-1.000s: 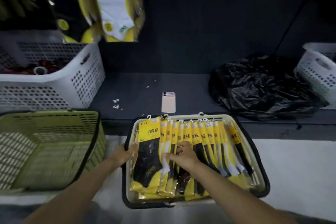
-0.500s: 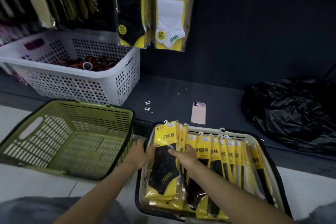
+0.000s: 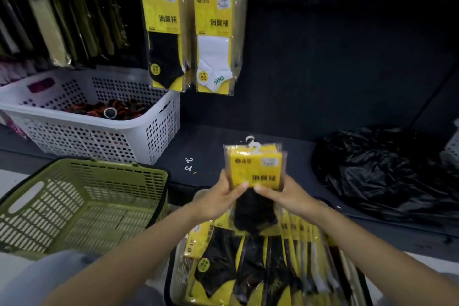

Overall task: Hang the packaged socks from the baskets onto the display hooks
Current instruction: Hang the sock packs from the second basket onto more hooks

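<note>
A small stack of yellow sock packs (image 3: pixel 255 169) with black socks is lifted above the basket, white hangers at its top. My left hand (image 3: pixel 221 197) grips its left edge and my right hand (image 3: pixel 285 197) grips its right edge, thumbs on the front. Below, a cream basket (image 3: pixel 177 273) holds several more yellow packs standing in a row. On the dark wall hang black-sock packs (image 3: pixel 165 35) and white-sock packs (image 3: pixel 214 42) on two display hooks.
An empty green basket (image 3: pixel 74 196) stands at lower left. A white perforated basket (image 3: pixel 99 122) with dark items sits on the dark shelf behind it. A black plastic bag (image 3: pixel 387 174) lies at right. Two loose white hooks (image 3: pixel 188 164) lie on the shelf.
Both hands have lifted a stack of packs out of the cream basket and raised it. The view has tilted up, showing the hanging packs and hooks.
</note>
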A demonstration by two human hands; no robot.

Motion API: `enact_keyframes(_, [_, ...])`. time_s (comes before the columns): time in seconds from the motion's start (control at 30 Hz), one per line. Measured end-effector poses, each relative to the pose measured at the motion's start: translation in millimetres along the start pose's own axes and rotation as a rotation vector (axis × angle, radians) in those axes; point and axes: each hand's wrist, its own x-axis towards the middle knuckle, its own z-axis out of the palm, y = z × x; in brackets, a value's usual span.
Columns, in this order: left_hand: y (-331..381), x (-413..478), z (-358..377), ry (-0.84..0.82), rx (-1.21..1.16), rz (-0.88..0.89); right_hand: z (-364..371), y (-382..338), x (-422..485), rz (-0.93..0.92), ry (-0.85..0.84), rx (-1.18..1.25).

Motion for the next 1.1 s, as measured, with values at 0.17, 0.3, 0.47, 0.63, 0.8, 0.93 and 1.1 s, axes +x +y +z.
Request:
enact_keyframes(0.17, [1, 11, 7, -0.027, 0.073, -0.046, -4, 24, -7, 0.078, 0.142, -0.033])
enact_keyframes(0.3, [24, 27, -3, -0.013, -0.054, -0.049, -15, 9, 0, 0.019, 0.307, 0.115])
enact_keyframes(0.47, [65, 51, -18, 0.149, -0.234, 0.019, -32, -36, 17, -0.121, 0.468, 0.245])
enact_keyframes(0.63, [111, 63, -44, 0.278, -0.272, 0.184, -48, -98, 42, -0.195, 0.38, 0.353])
enact_keyframes(0.8, [130, 70, -82, 0.406, -0.354, 0.237, -53, -149, 69, -0.215, 0.336, 0.355])
enact_keyframes(0.93, [132, 70, -122, 0.544, -0.349, 0.26, -68, -175, 89, -0.221, 0.438, 0.318])
enact_keyframes(1.1, [127, 64, -156, 0.696, -0.297, 0.302, -86, -203, 118, -0.208, 0.509, 0.256])
